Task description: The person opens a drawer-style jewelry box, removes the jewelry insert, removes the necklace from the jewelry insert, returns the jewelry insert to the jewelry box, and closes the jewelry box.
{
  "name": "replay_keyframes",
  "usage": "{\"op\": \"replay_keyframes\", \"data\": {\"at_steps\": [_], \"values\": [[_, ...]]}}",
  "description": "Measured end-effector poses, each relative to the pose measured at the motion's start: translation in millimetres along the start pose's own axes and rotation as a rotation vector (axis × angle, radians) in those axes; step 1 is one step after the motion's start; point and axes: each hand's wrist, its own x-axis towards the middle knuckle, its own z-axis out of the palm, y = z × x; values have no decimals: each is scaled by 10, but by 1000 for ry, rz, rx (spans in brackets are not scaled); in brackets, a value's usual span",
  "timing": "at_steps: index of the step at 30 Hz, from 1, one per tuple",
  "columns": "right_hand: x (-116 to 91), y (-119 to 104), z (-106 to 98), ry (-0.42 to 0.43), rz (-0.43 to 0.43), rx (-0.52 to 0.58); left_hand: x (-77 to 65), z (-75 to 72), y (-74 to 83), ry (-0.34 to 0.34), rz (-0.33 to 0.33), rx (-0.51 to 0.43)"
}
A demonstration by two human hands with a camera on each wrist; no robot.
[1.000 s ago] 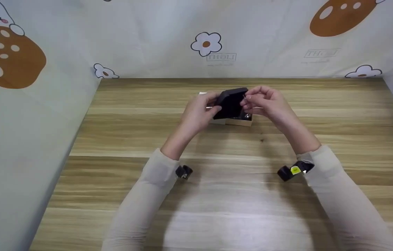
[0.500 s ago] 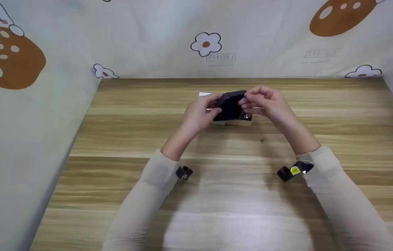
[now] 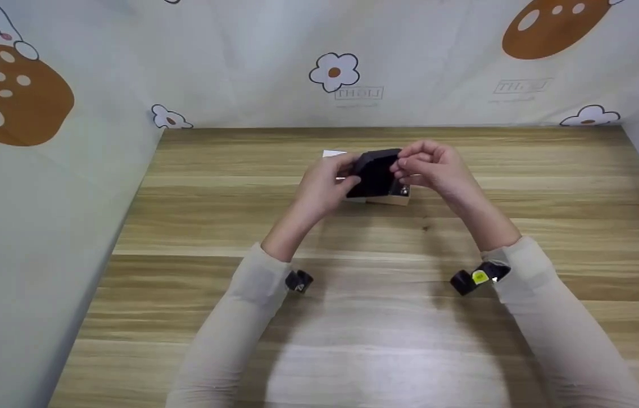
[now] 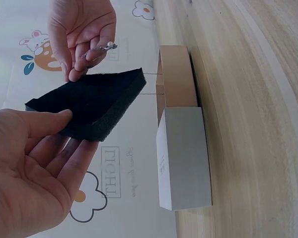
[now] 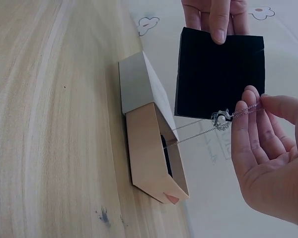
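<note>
My left hand (image 3: 325, 181) grips a square black foam pad (image 5: 221, 74) by one side, thumb on its face and fingers behind. The pad is tilted above a small drawer-style gift box. My right hand (image 3: 435, 167) is beside the pad's other edge, pinching the fine silver chain of a necklace (image 5: 221, 119) between thumb and fingers. The necklace's pendant, with a pearl-like bead, dangles near the pad's corner in the right wrist view. Two strands of chain run down from there into the box's tan drawer (image 4: 179, 74).
The drawer is partly pulled out of its white sleeve (image 4: 186, 153), and a black lining shows inside. Both sit on the wood-grain table (image 3: 376, 317), toward its back edge. A patterned cloth (image 3: 251, 68) hangs behind. Each wrist carries a small black camera (image 3: 467, 280).
The black foam pad in my left hand has dropped slightly and tilted a little. My right hand stays almost in place, still pinching the necklace chain.
</note>
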Motion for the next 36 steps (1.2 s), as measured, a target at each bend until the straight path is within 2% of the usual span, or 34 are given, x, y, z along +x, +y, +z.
{"op": "replay_keyframes", "data": {"at_steps": [8,15,26,36], "values": [[2,-16,3,14,-2,21,-18,-8,-7,5,-1,4],[8,-28,13,27,5,28,-19,-6,-20,-10,-11,-41],[7,-49,6,28,-6,18,-20,-13,-15,-6,-8,-17],[10,-105,-23,37,-15,77,-20,-11,-37,-7,2,-36]]}}
